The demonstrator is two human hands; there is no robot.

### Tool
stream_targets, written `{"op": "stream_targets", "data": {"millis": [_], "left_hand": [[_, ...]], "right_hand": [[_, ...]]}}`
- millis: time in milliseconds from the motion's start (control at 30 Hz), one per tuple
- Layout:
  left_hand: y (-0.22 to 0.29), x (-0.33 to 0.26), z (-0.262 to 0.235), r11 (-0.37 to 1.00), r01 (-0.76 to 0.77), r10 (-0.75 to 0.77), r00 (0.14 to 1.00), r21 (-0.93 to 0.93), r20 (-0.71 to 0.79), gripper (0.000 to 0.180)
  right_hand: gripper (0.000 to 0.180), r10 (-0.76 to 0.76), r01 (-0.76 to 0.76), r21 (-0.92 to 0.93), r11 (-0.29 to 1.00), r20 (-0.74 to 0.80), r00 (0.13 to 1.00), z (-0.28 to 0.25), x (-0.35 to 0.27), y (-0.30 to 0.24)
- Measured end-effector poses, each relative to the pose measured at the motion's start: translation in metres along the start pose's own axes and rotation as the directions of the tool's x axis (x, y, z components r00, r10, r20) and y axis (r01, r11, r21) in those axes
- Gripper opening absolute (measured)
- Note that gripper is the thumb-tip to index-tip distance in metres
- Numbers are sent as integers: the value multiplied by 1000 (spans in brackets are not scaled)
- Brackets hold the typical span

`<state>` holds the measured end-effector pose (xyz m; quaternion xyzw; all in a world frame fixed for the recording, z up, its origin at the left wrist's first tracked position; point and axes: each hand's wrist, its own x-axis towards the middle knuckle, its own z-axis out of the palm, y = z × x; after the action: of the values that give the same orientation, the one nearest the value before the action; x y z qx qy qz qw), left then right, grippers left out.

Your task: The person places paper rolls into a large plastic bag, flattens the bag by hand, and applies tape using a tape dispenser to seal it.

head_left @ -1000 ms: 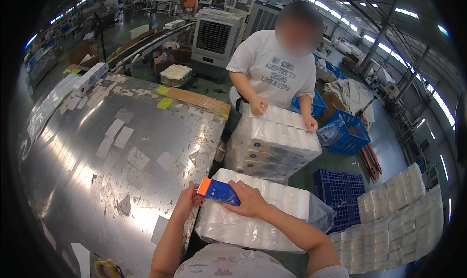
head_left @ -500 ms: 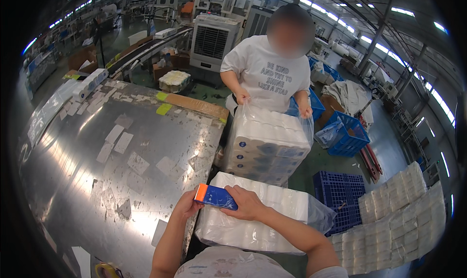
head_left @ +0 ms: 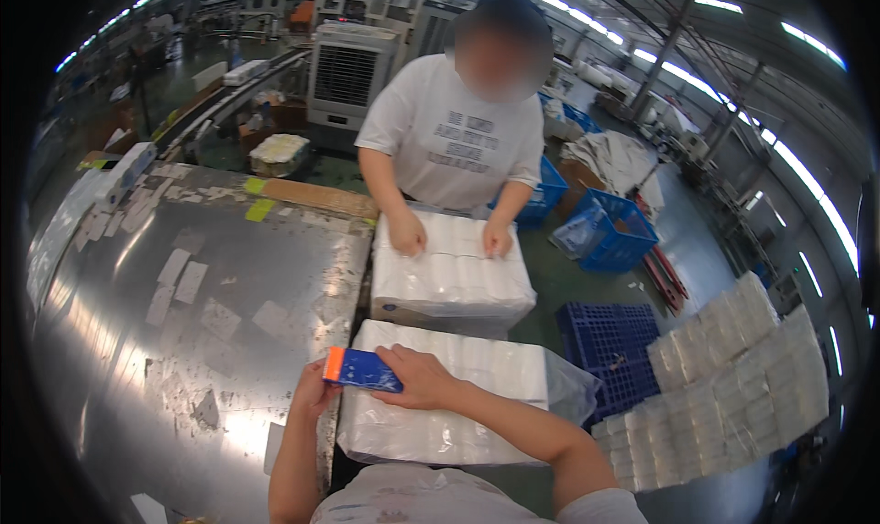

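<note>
Between my two hands is a small blue-and-orange packet (head_left: 369,370), box-shaped, with a shiny wrapped surface. My left hand (head_left: 316,391) grips its orange end, fingers partly hidden beneath. From the other side, my right hand (head_left: 424,377) holds the blue end with its fingers over the top. Under my hands lies a clear plastic bag packed with white paper rolls (head_left: 500,373), its loose end (head_left: 576,386) spreading to the right. Beyond it stands a second bag of rolls (head_left: 449,290), on whose top a co-worker in a white T-shirt (head_left: 458,139) rests both hands.
A scuffed metal table (head_left: 247,267) with stuck paper pieces fills the left. To the right are a dark blue plastic pallet (head_left: 610,350) and stacked bags of rolls (head_left: 724,405). Farther back stand a blue crate (head_left: 610,240) and an air cooler (head_left: 351,75).
The co-worker's hands have come down from the lifted bag edges onto the rolls, and that bag sits lower. My view has shifted right; my hands keep hold of the packet.
</note>
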<state>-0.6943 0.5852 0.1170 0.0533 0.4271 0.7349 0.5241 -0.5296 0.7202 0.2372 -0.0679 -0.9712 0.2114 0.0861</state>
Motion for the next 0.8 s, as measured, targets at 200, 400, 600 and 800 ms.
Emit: {"op": "stream_targets", "data": {"millis": [200,400,600,800], "left_hand": [[-3,1,0,998,-36,37,999,42,-34,15],[0,-2,3,996,-54,54,999,67,3,13],[-1,2,-11,989,-55,57,998,139,-11,13],[-2,1,-5,988,-65,69,997,137,-24,13]], "right_hand": [[62,-32,33,10,999,-9,999,5,1,2],[62,-15,15,-2,1000,-12,1000,5,0,1],[61,-17,17,-9,1000,-14,1000,7,1,-2],[60,-36,36,-6,999,-31,999,4,1,-2]]}}
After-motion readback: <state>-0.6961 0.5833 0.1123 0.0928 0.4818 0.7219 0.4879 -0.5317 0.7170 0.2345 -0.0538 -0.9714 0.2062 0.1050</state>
